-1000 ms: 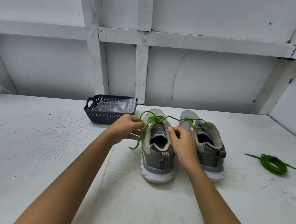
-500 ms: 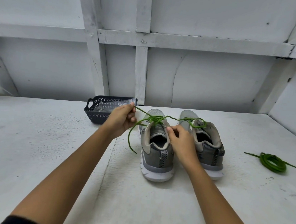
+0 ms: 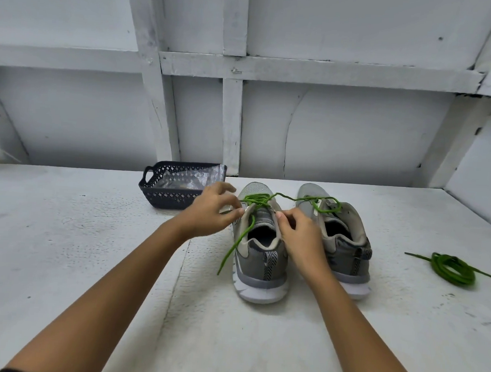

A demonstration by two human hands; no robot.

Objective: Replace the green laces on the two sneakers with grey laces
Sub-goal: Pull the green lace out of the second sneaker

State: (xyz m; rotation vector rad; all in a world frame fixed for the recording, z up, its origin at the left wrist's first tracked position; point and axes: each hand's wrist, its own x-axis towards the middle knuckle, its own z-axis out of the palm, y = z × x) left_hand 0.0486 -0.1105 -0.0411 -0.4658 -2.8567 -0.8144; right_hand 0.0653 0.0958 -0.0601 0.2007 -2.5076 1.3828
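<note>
Right now two grey sneakers stand side by side on the white table (image 3: 90,262), heels toward the person, and the left sneaker (image 3: 260,253) makes a handy landmark for everything else. A green lace (image 3: 259,199) is bunched over its tongue; one free end trails down its left flank and ends on the table beside the sole, while another strand runs across to the right sneaker (image 3: 341,249), just beside it, and loops over that shoe's tongue. The left hand (image 3: 212,211) hovers at the landmark shoe's left collar with fingers spread and curled, thumb and forefinger tips close together right at the eyelet edge; whether they actually pinch the lace I cannot tell, as the tips blur against the shoe. The right hand (image 3: 300,235) sits against the same shoe's right collar, fingers bent inward and thumb tip pressed to the rim of the opening, seemingly gripping the collar edge or the lace there, though the contact is hidden by the fingers. Behind and to the left of the landmark shoe, near the wall, sits a dark lattice basket (image 3: 163,193) holding a clear plastic bag (image 3: 187,179). Well off to the right of it, past the other sneaker, a second green lace (image 3: 452,269) lies coiled on the table with its ends sticking out.
</note>
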